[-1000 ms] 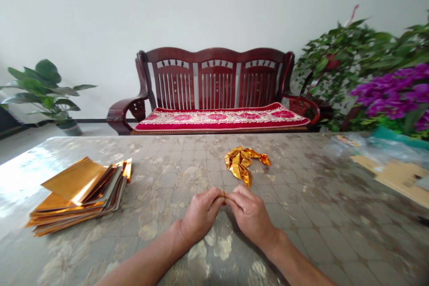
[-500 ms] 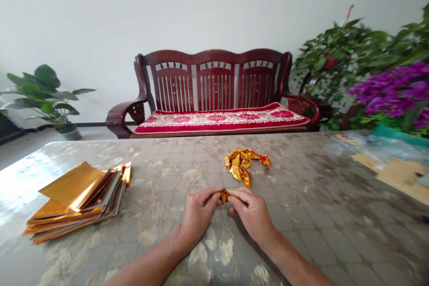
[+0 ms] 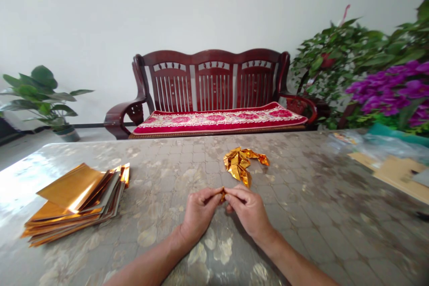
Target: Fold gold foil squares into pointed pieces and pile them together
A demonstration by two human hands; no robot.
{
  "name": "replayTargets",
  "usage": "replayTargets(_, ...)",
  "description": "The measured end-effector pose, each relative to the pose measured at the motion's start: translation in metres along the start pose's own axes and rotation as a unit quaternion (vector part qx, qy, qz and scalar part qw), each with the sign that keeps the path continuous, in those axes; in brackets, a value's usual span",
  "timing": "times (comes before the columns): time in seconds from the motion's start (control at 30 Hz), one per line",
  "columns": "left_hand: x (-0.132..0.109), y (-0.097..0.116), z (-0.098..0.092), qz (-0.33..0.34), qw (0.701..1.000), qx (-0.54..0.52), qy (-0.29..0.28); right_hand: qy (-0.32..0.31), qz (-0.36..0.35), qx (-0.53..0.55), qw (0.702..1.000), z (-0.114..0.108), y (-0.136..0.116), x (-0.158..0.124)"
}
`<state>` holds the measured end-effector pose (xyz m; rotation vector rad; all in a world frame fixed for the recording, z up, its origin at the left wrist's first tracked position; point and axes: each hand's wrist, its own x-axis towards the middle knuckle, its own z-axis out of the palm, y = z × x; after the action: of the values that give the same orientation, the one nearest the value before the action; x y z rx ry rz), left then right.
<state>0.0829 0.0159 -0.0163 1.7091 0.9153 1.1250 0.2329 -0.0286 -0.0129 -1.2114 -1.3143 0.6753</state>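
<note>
Between my fingertips is a small piece of gold foil paper (image 3: 223, 194), mostly covered by the fingers. My left hand (image 3: 200, 210) pinches its left side with thumb and forefinger. From the right, my right hand (image 3: 248, 209) pinches the other side, its fingertips close to the left ones. Just beyond the hands lies a cluster of folded, crumpled gold foil pieces (image 3: 238, 164) on the table. Off to the left is a loose stack of gold foil sheets (image 3: 72, 199), some showing grey undersides.
The table (image 3: 161, 241) has a patterned, shiny cover. Clear plastic bags (image 3: 385, 145) and brown cardboard (image 3: 398, 176) lie at its right. Behind stands a dark red wooden bench (image 3: 214, 58) with a red floral seat cover (image 3: 217, 119). Plants and purple flowers (image 3: 392, 89) stand at the right.
My fingertips have come closer together, and less of the small foil piece shows between them. The whole view has shifted slightly.
</note>
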Motion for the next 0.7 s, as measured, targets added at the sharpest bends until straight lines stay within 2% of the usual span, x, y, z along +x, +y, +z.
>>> replayTargets(0.13, -0.001, -0.002, 0.0, -0.006, 1.0, 0.014, 0.014, 0.0, 0.022, 0.025, 0.999, 0.0, 0.004, -0.001)
replayTargets(0.33, -0.005, 0.002, 0.002, 0.038, 0.994, 0.098, 0.021, -0.009, 0.007, -0.015, 1.0, 0.004, 0.0, -0.004)
replayTargets(0.57, 0.01, -0.009, -0.004, -0.06, 0.998, -0.01, 0.021, -0.008, -0.045, -0.083, 0.995, -0.011, 0.013, 0.004)
replayTargets(0.7, 0.016, -0.019, -0.009, -0.053, 0.998, 0.024, 0.006, 0.009, -0.076, -0.188, 0.979, -0.021, 0.021, 0.007)
